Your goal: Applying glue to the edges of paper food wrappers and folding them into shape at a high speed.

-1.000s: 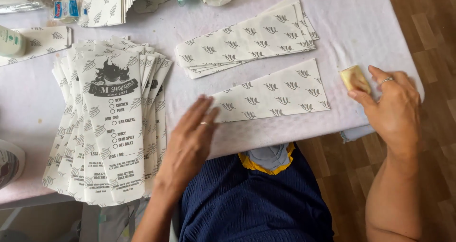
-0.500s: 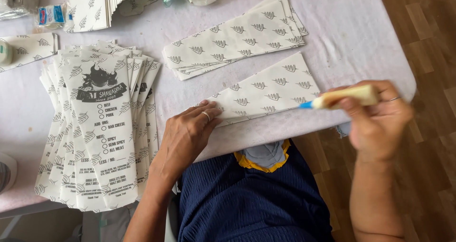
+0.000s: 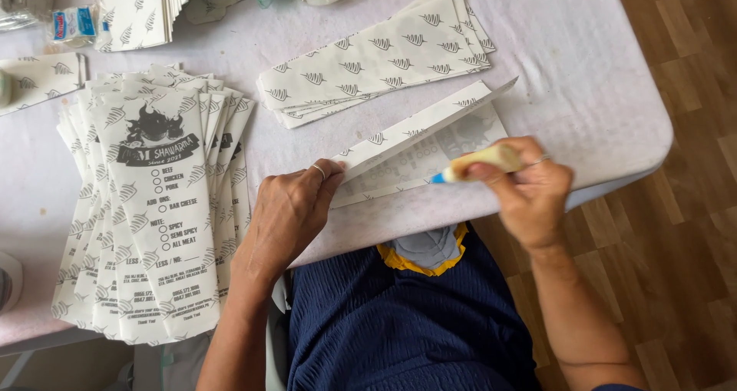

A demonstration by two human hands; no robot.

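My left hand (image 3: 295, 207) presses on the near-left end of a long printed paper sheet (image 3: 418, 149) and lifts its folded flap with the fingertips. My right hand (image 3: 526, 188) grips a small cream glue tube with a blue tip (image 3: 480, 162), the tip touching the sheet's lower edge under the raised flap. The sheet lies near the table's front edge, just ahead of my body.
A fanned stack of finished printed paper bags (image 3: 157, 207) lies at the left. More flat leaf-patterned sheets (image 3: 376, 53) are piled behind the work sheet, another stack (image 3: 146, 3) at the back left. The white-covered table (image 3: 606, 92) ends at right, above wooden floor.
My left hand has raised the sheet's flap, which lay flat before. My right hand has brought the glue tube leftward from the table's right edge to the sheet.
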